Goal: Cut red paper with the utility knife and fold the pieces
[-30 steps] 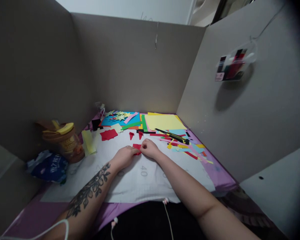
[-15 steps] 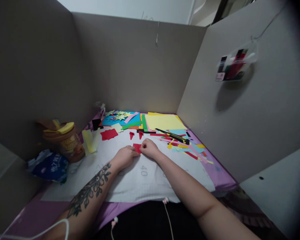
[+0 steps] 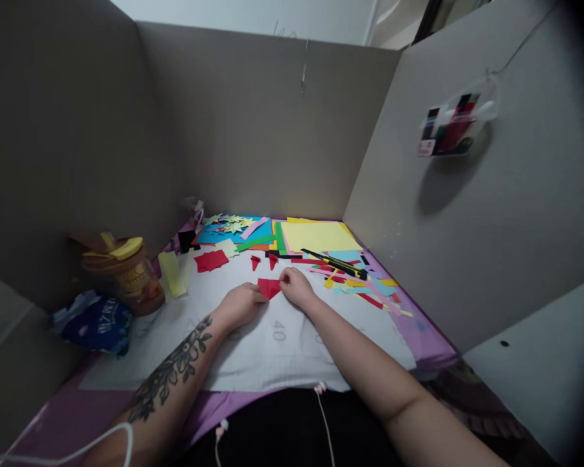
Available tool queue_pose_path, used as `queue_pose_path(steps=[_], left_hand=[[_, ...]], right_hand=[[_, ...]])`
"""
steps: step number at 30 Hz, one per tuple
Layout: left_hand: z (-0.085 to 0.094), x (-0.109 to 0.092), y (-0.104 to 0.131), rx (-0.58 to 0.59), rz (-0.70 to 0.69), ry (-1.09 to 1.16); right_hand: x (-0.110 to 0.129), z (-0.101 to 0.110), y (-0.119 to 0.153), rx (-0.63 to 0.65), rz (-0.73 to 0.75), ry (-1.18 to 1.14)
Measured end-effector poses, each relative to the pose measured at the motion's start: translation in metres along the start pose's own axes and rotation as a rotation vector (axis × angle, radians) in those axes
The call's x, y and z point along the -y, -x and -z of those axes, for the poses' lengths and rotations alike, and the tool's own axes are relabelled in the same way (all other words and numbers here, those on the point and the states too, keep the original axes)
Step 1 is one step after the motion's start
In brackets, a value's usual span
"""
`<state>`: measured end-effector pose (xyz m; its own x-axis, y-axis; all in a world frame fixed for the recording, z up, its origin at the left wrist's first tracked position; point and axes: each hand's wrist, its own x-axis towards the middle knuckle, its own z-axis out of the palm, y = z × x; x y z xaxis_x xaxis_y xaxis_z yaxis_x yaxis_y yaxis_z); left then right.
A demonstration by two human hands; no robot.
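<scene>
Between my two hands, a small piece of red paper (image 3: 269, 288) shows as a triangle with its point toward me. My left hand (image 3: 244, 302) grips its left corner, thumb and fingers pressed together. At the right corner, my right hand (image 3: 296, 285) pinches the paper with bent fingers. Just beyond lie two small folded red paper pieces (image 3: 255, 262) on the white sheet (image 3: 253, 363). A stack of red paper squares (image 3: 211, 261) rests farther left.
A box cutter (image 3: 338, 264) lies among coloured paper strips (image 3: 370, 285) at right. Behind are yellow sheets (image 3: 316, 236) and a blue sheet (image 3: 209, 235) with paper stars (image 3: 233, 225). A brown-lidded jar (image 3: 136, 282) and a blue packet (image 3: 95, 322) stand left. Grey partitions (image 3: 267, 130) enclose the table.
The red paper now shows as a wider triangle instead of a small, mostly covered patch. My right hand has shifted slightly right, away from my left hand. Both hands still grip the paper.
</scene>
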<state>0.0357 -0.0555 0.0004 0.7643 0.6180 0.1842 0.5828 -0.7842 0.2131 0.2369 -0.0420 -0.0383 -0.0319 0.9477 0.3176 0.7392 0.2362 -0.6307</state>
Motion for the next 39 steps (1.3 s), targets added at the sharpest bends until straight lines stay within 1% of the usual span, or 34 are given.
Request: queue_pose_path(steps=[5, 7, 9, 12, 15, 17, 20, 23, 33, 39], left_hand=[[-0.004, 0.003, 0.002, -0.040, -0.013, 0.003], [-0.005, 0.000, 0.004, -0.060, -0.002, -0.001], [-0.006, -0.004, 0.006, -0.076, 0.017, -0.009], [-0.007, -0.013, 0.009, -0.081, 0.058, -0.041], [-0.009, -0.026, 0.011, -0.051, 0.115, -0.108], [-0.013, -0.036, 0.011, -0.031, 0.166, -0.157], [-0.018, -0.050, 0.012, -0.033, 0.235, -0.182], [-0.021, -0.058, 0.012, -0.045, 0.288, -0.182], [-0.019, -0.058, 0.011, -0.004, 0.261, -0.240], [-0.015, -0.062, 0.010, 0.025, 0.281, -0.233]], right_hand=[[0.002, 0.006, 0.003, 0.085, 0.110, -0.023], [0.005, 0.006, 0.004, 0.103, 0.120, -0.004], [0.006, 0.004, 0.004, 0.100, 0.100, 0.021], [0.007, -0.001, 0.003, 0.086, 0.051, 0.057], [0.008, -0.005, 0.001, 0.080, 0.017, 0.084], [0.008, -0.006, 0.000, 0.085, 0.005, 0.099], [0.008, -0.006, 0.000, 0.093, -0.004, 0.117], [0.006, -0.007, -0.001, 0.101, -0.005, 0.131], [0.007, -0.007, -0.001, 0.105, -0.016, 0.139], [0.008, -0.008, -0.001, 0.109, -0.020, 0.138]])
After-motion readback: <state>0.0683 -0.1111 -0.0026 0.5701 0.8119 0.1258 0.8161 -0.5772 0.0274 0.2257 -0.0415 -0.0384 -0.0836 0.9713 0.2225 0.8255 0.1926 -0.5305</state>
